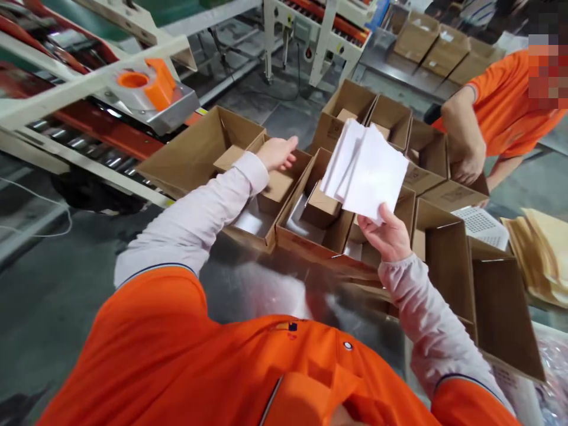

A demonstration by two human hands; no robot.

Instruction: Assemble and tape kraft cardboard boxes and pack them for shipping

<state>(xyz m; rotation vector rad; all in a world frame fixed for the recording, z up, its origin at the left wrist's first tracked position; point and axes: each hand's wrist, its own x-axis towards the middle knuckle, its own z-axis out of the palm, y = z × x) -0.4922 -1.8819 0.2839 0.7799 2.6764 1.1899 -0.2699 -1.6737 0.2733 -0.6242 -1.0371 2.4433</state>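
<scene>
A fanned stack of white paper sheets [377, 171] is pinched at its lower edge by my right hand [389, 234], above the open cardboard boxes. My left hand [278, 155] reaches over another open cardboard box [261, 239], fingers stretched out and holding nothing visible. Beneath it lies a smaller brown carton [277, 186] inside that box, with something white beside it. The neighbouring open box [310, 245] also contains a small brown carton [320, 207] and a white piece. Part of the boxes below the paper is hidden.
A conveyor with rollers [106, 154] runs on the left, with an orange tape roll [134, 80] on it. At the right, a co-worker [510, 100] reaches into a box. Brown sheets [539, 254] are piled near empty boxes [501, 307]. Closed cartons [417, 36] stand behind.
</scene>
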